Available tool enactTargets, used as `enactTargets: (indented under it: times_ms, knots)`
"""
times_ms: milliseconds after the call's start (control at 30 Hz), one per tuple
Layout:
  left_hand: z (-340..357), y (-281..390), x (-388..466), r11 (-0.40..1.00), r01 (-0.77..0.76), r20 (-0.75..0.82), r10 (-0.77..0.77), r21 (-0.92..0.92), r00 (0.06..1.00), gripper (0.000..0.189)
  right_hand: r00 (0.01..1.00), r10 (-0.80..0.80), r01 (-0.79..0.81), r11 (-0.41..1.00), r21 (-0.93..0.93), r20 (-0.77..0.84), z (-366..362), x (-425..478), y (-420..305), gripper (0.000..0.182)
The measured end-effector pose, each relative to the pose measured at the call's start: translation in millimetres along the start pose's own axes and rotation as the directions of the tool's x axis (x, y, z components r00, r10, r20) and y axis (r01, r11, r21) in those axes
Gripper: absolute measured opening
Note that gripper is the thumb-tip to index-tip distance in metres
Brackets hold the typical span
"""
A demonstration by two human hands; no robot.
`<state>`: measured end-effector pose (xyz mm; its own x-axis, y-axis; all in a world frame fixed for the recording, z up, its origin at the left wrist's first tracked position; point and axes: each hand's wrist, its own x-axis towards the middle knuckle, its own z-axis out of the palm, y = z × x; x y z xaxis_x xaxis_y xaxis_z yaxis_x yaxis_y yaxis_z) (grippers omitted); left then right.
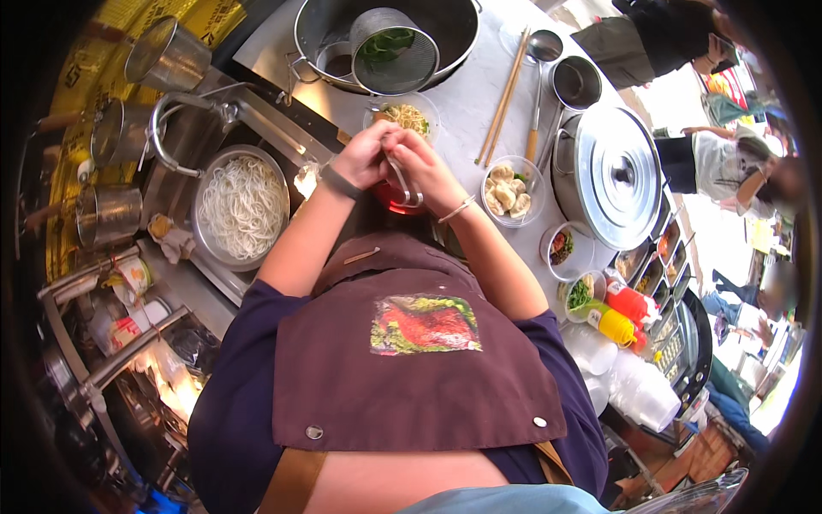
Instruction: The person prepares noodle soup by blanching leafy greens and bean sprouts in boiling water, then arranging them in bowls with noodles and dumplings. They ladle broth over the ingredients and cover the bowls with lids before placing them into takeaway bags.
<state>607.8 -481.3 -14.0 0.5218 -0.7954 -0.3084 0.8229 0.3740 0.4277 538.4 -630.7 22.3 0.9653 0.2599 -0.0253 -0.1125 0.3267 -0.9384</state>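
Observation:
My left hand (365,157) and my right hand (429,168) meet in front of my apron, fingers curled together around a thin, bent metal utensil (406,180). It looks like tongs, but my fingers hide much of it. Below the hands shows part of a red object (397,204), mostly covered. Just beyond my fingertips stands a clear plastic bowl (434,110) holding bean sprouts (411,118) and other food. Right of my right hand, another clear bowl (541,193) contains several dumplings (506,193).
A large pot (465,38) with strainer baskets (404,70) stands ahead. Rice noodles (244,205) fill a metal bowl at left, near a curved pipe (168,151). Rightward are chopsticks (504,96), a ladle (536,90), a lidded pot (620,173) and squeeze bottles (613,324). People stand beyond.

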Motion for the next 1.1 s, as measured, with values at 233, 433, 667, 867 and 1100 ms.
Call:
enactTargets:
  times_ms: [233, 433, 667, 867, 1100]
  knots:
    - [-1.9, 49.6, -32.5, 0.993, 0.041, -0.108, -0.053, -0.108, 0.993, 0.017, 0.989, -0.136, 0.003, -0.401, -0.916, 0.063, -162.9, 14.3, -46.4, 0.033]
    - [5.4, 59.6, -53.5, 0.991, 0.093, -0.218, -0.111, -0.092, 0.970, 0.017, 0.868, 0.296, 0.492, -0.620, -0.611, 0.399, -247.2, 48.8, 4.8, 0.022]
    - [10.0, 53.8, -58.5, 0.988, 0.084, -0.234, -0.112, -0.127, 0.966, 0.016, 0.803, 0.424, 0.596, -0.554, -0.581, 0.419, -252.4, 61.8, -3.8, 0.010]
    - [20.7, 58.6, -49.5, 0.909, 0.126, -0.085, -0.173, -0.398, 0.981, 0.013, 0.858, -0.344, 0.282, -0.304, -0.910, 0.381, -189.4, 59.5, -59.2, 0.013]
    - [8.0, 65.9, -48.3, 0.863, 0.193, 0.025, -0.205, -0.466, 0.978, 0.015, 0.502, -0.863, 0.076, 0.111, -0.991, -0.058, -81.5, -89.2, -175.8, 0.070]
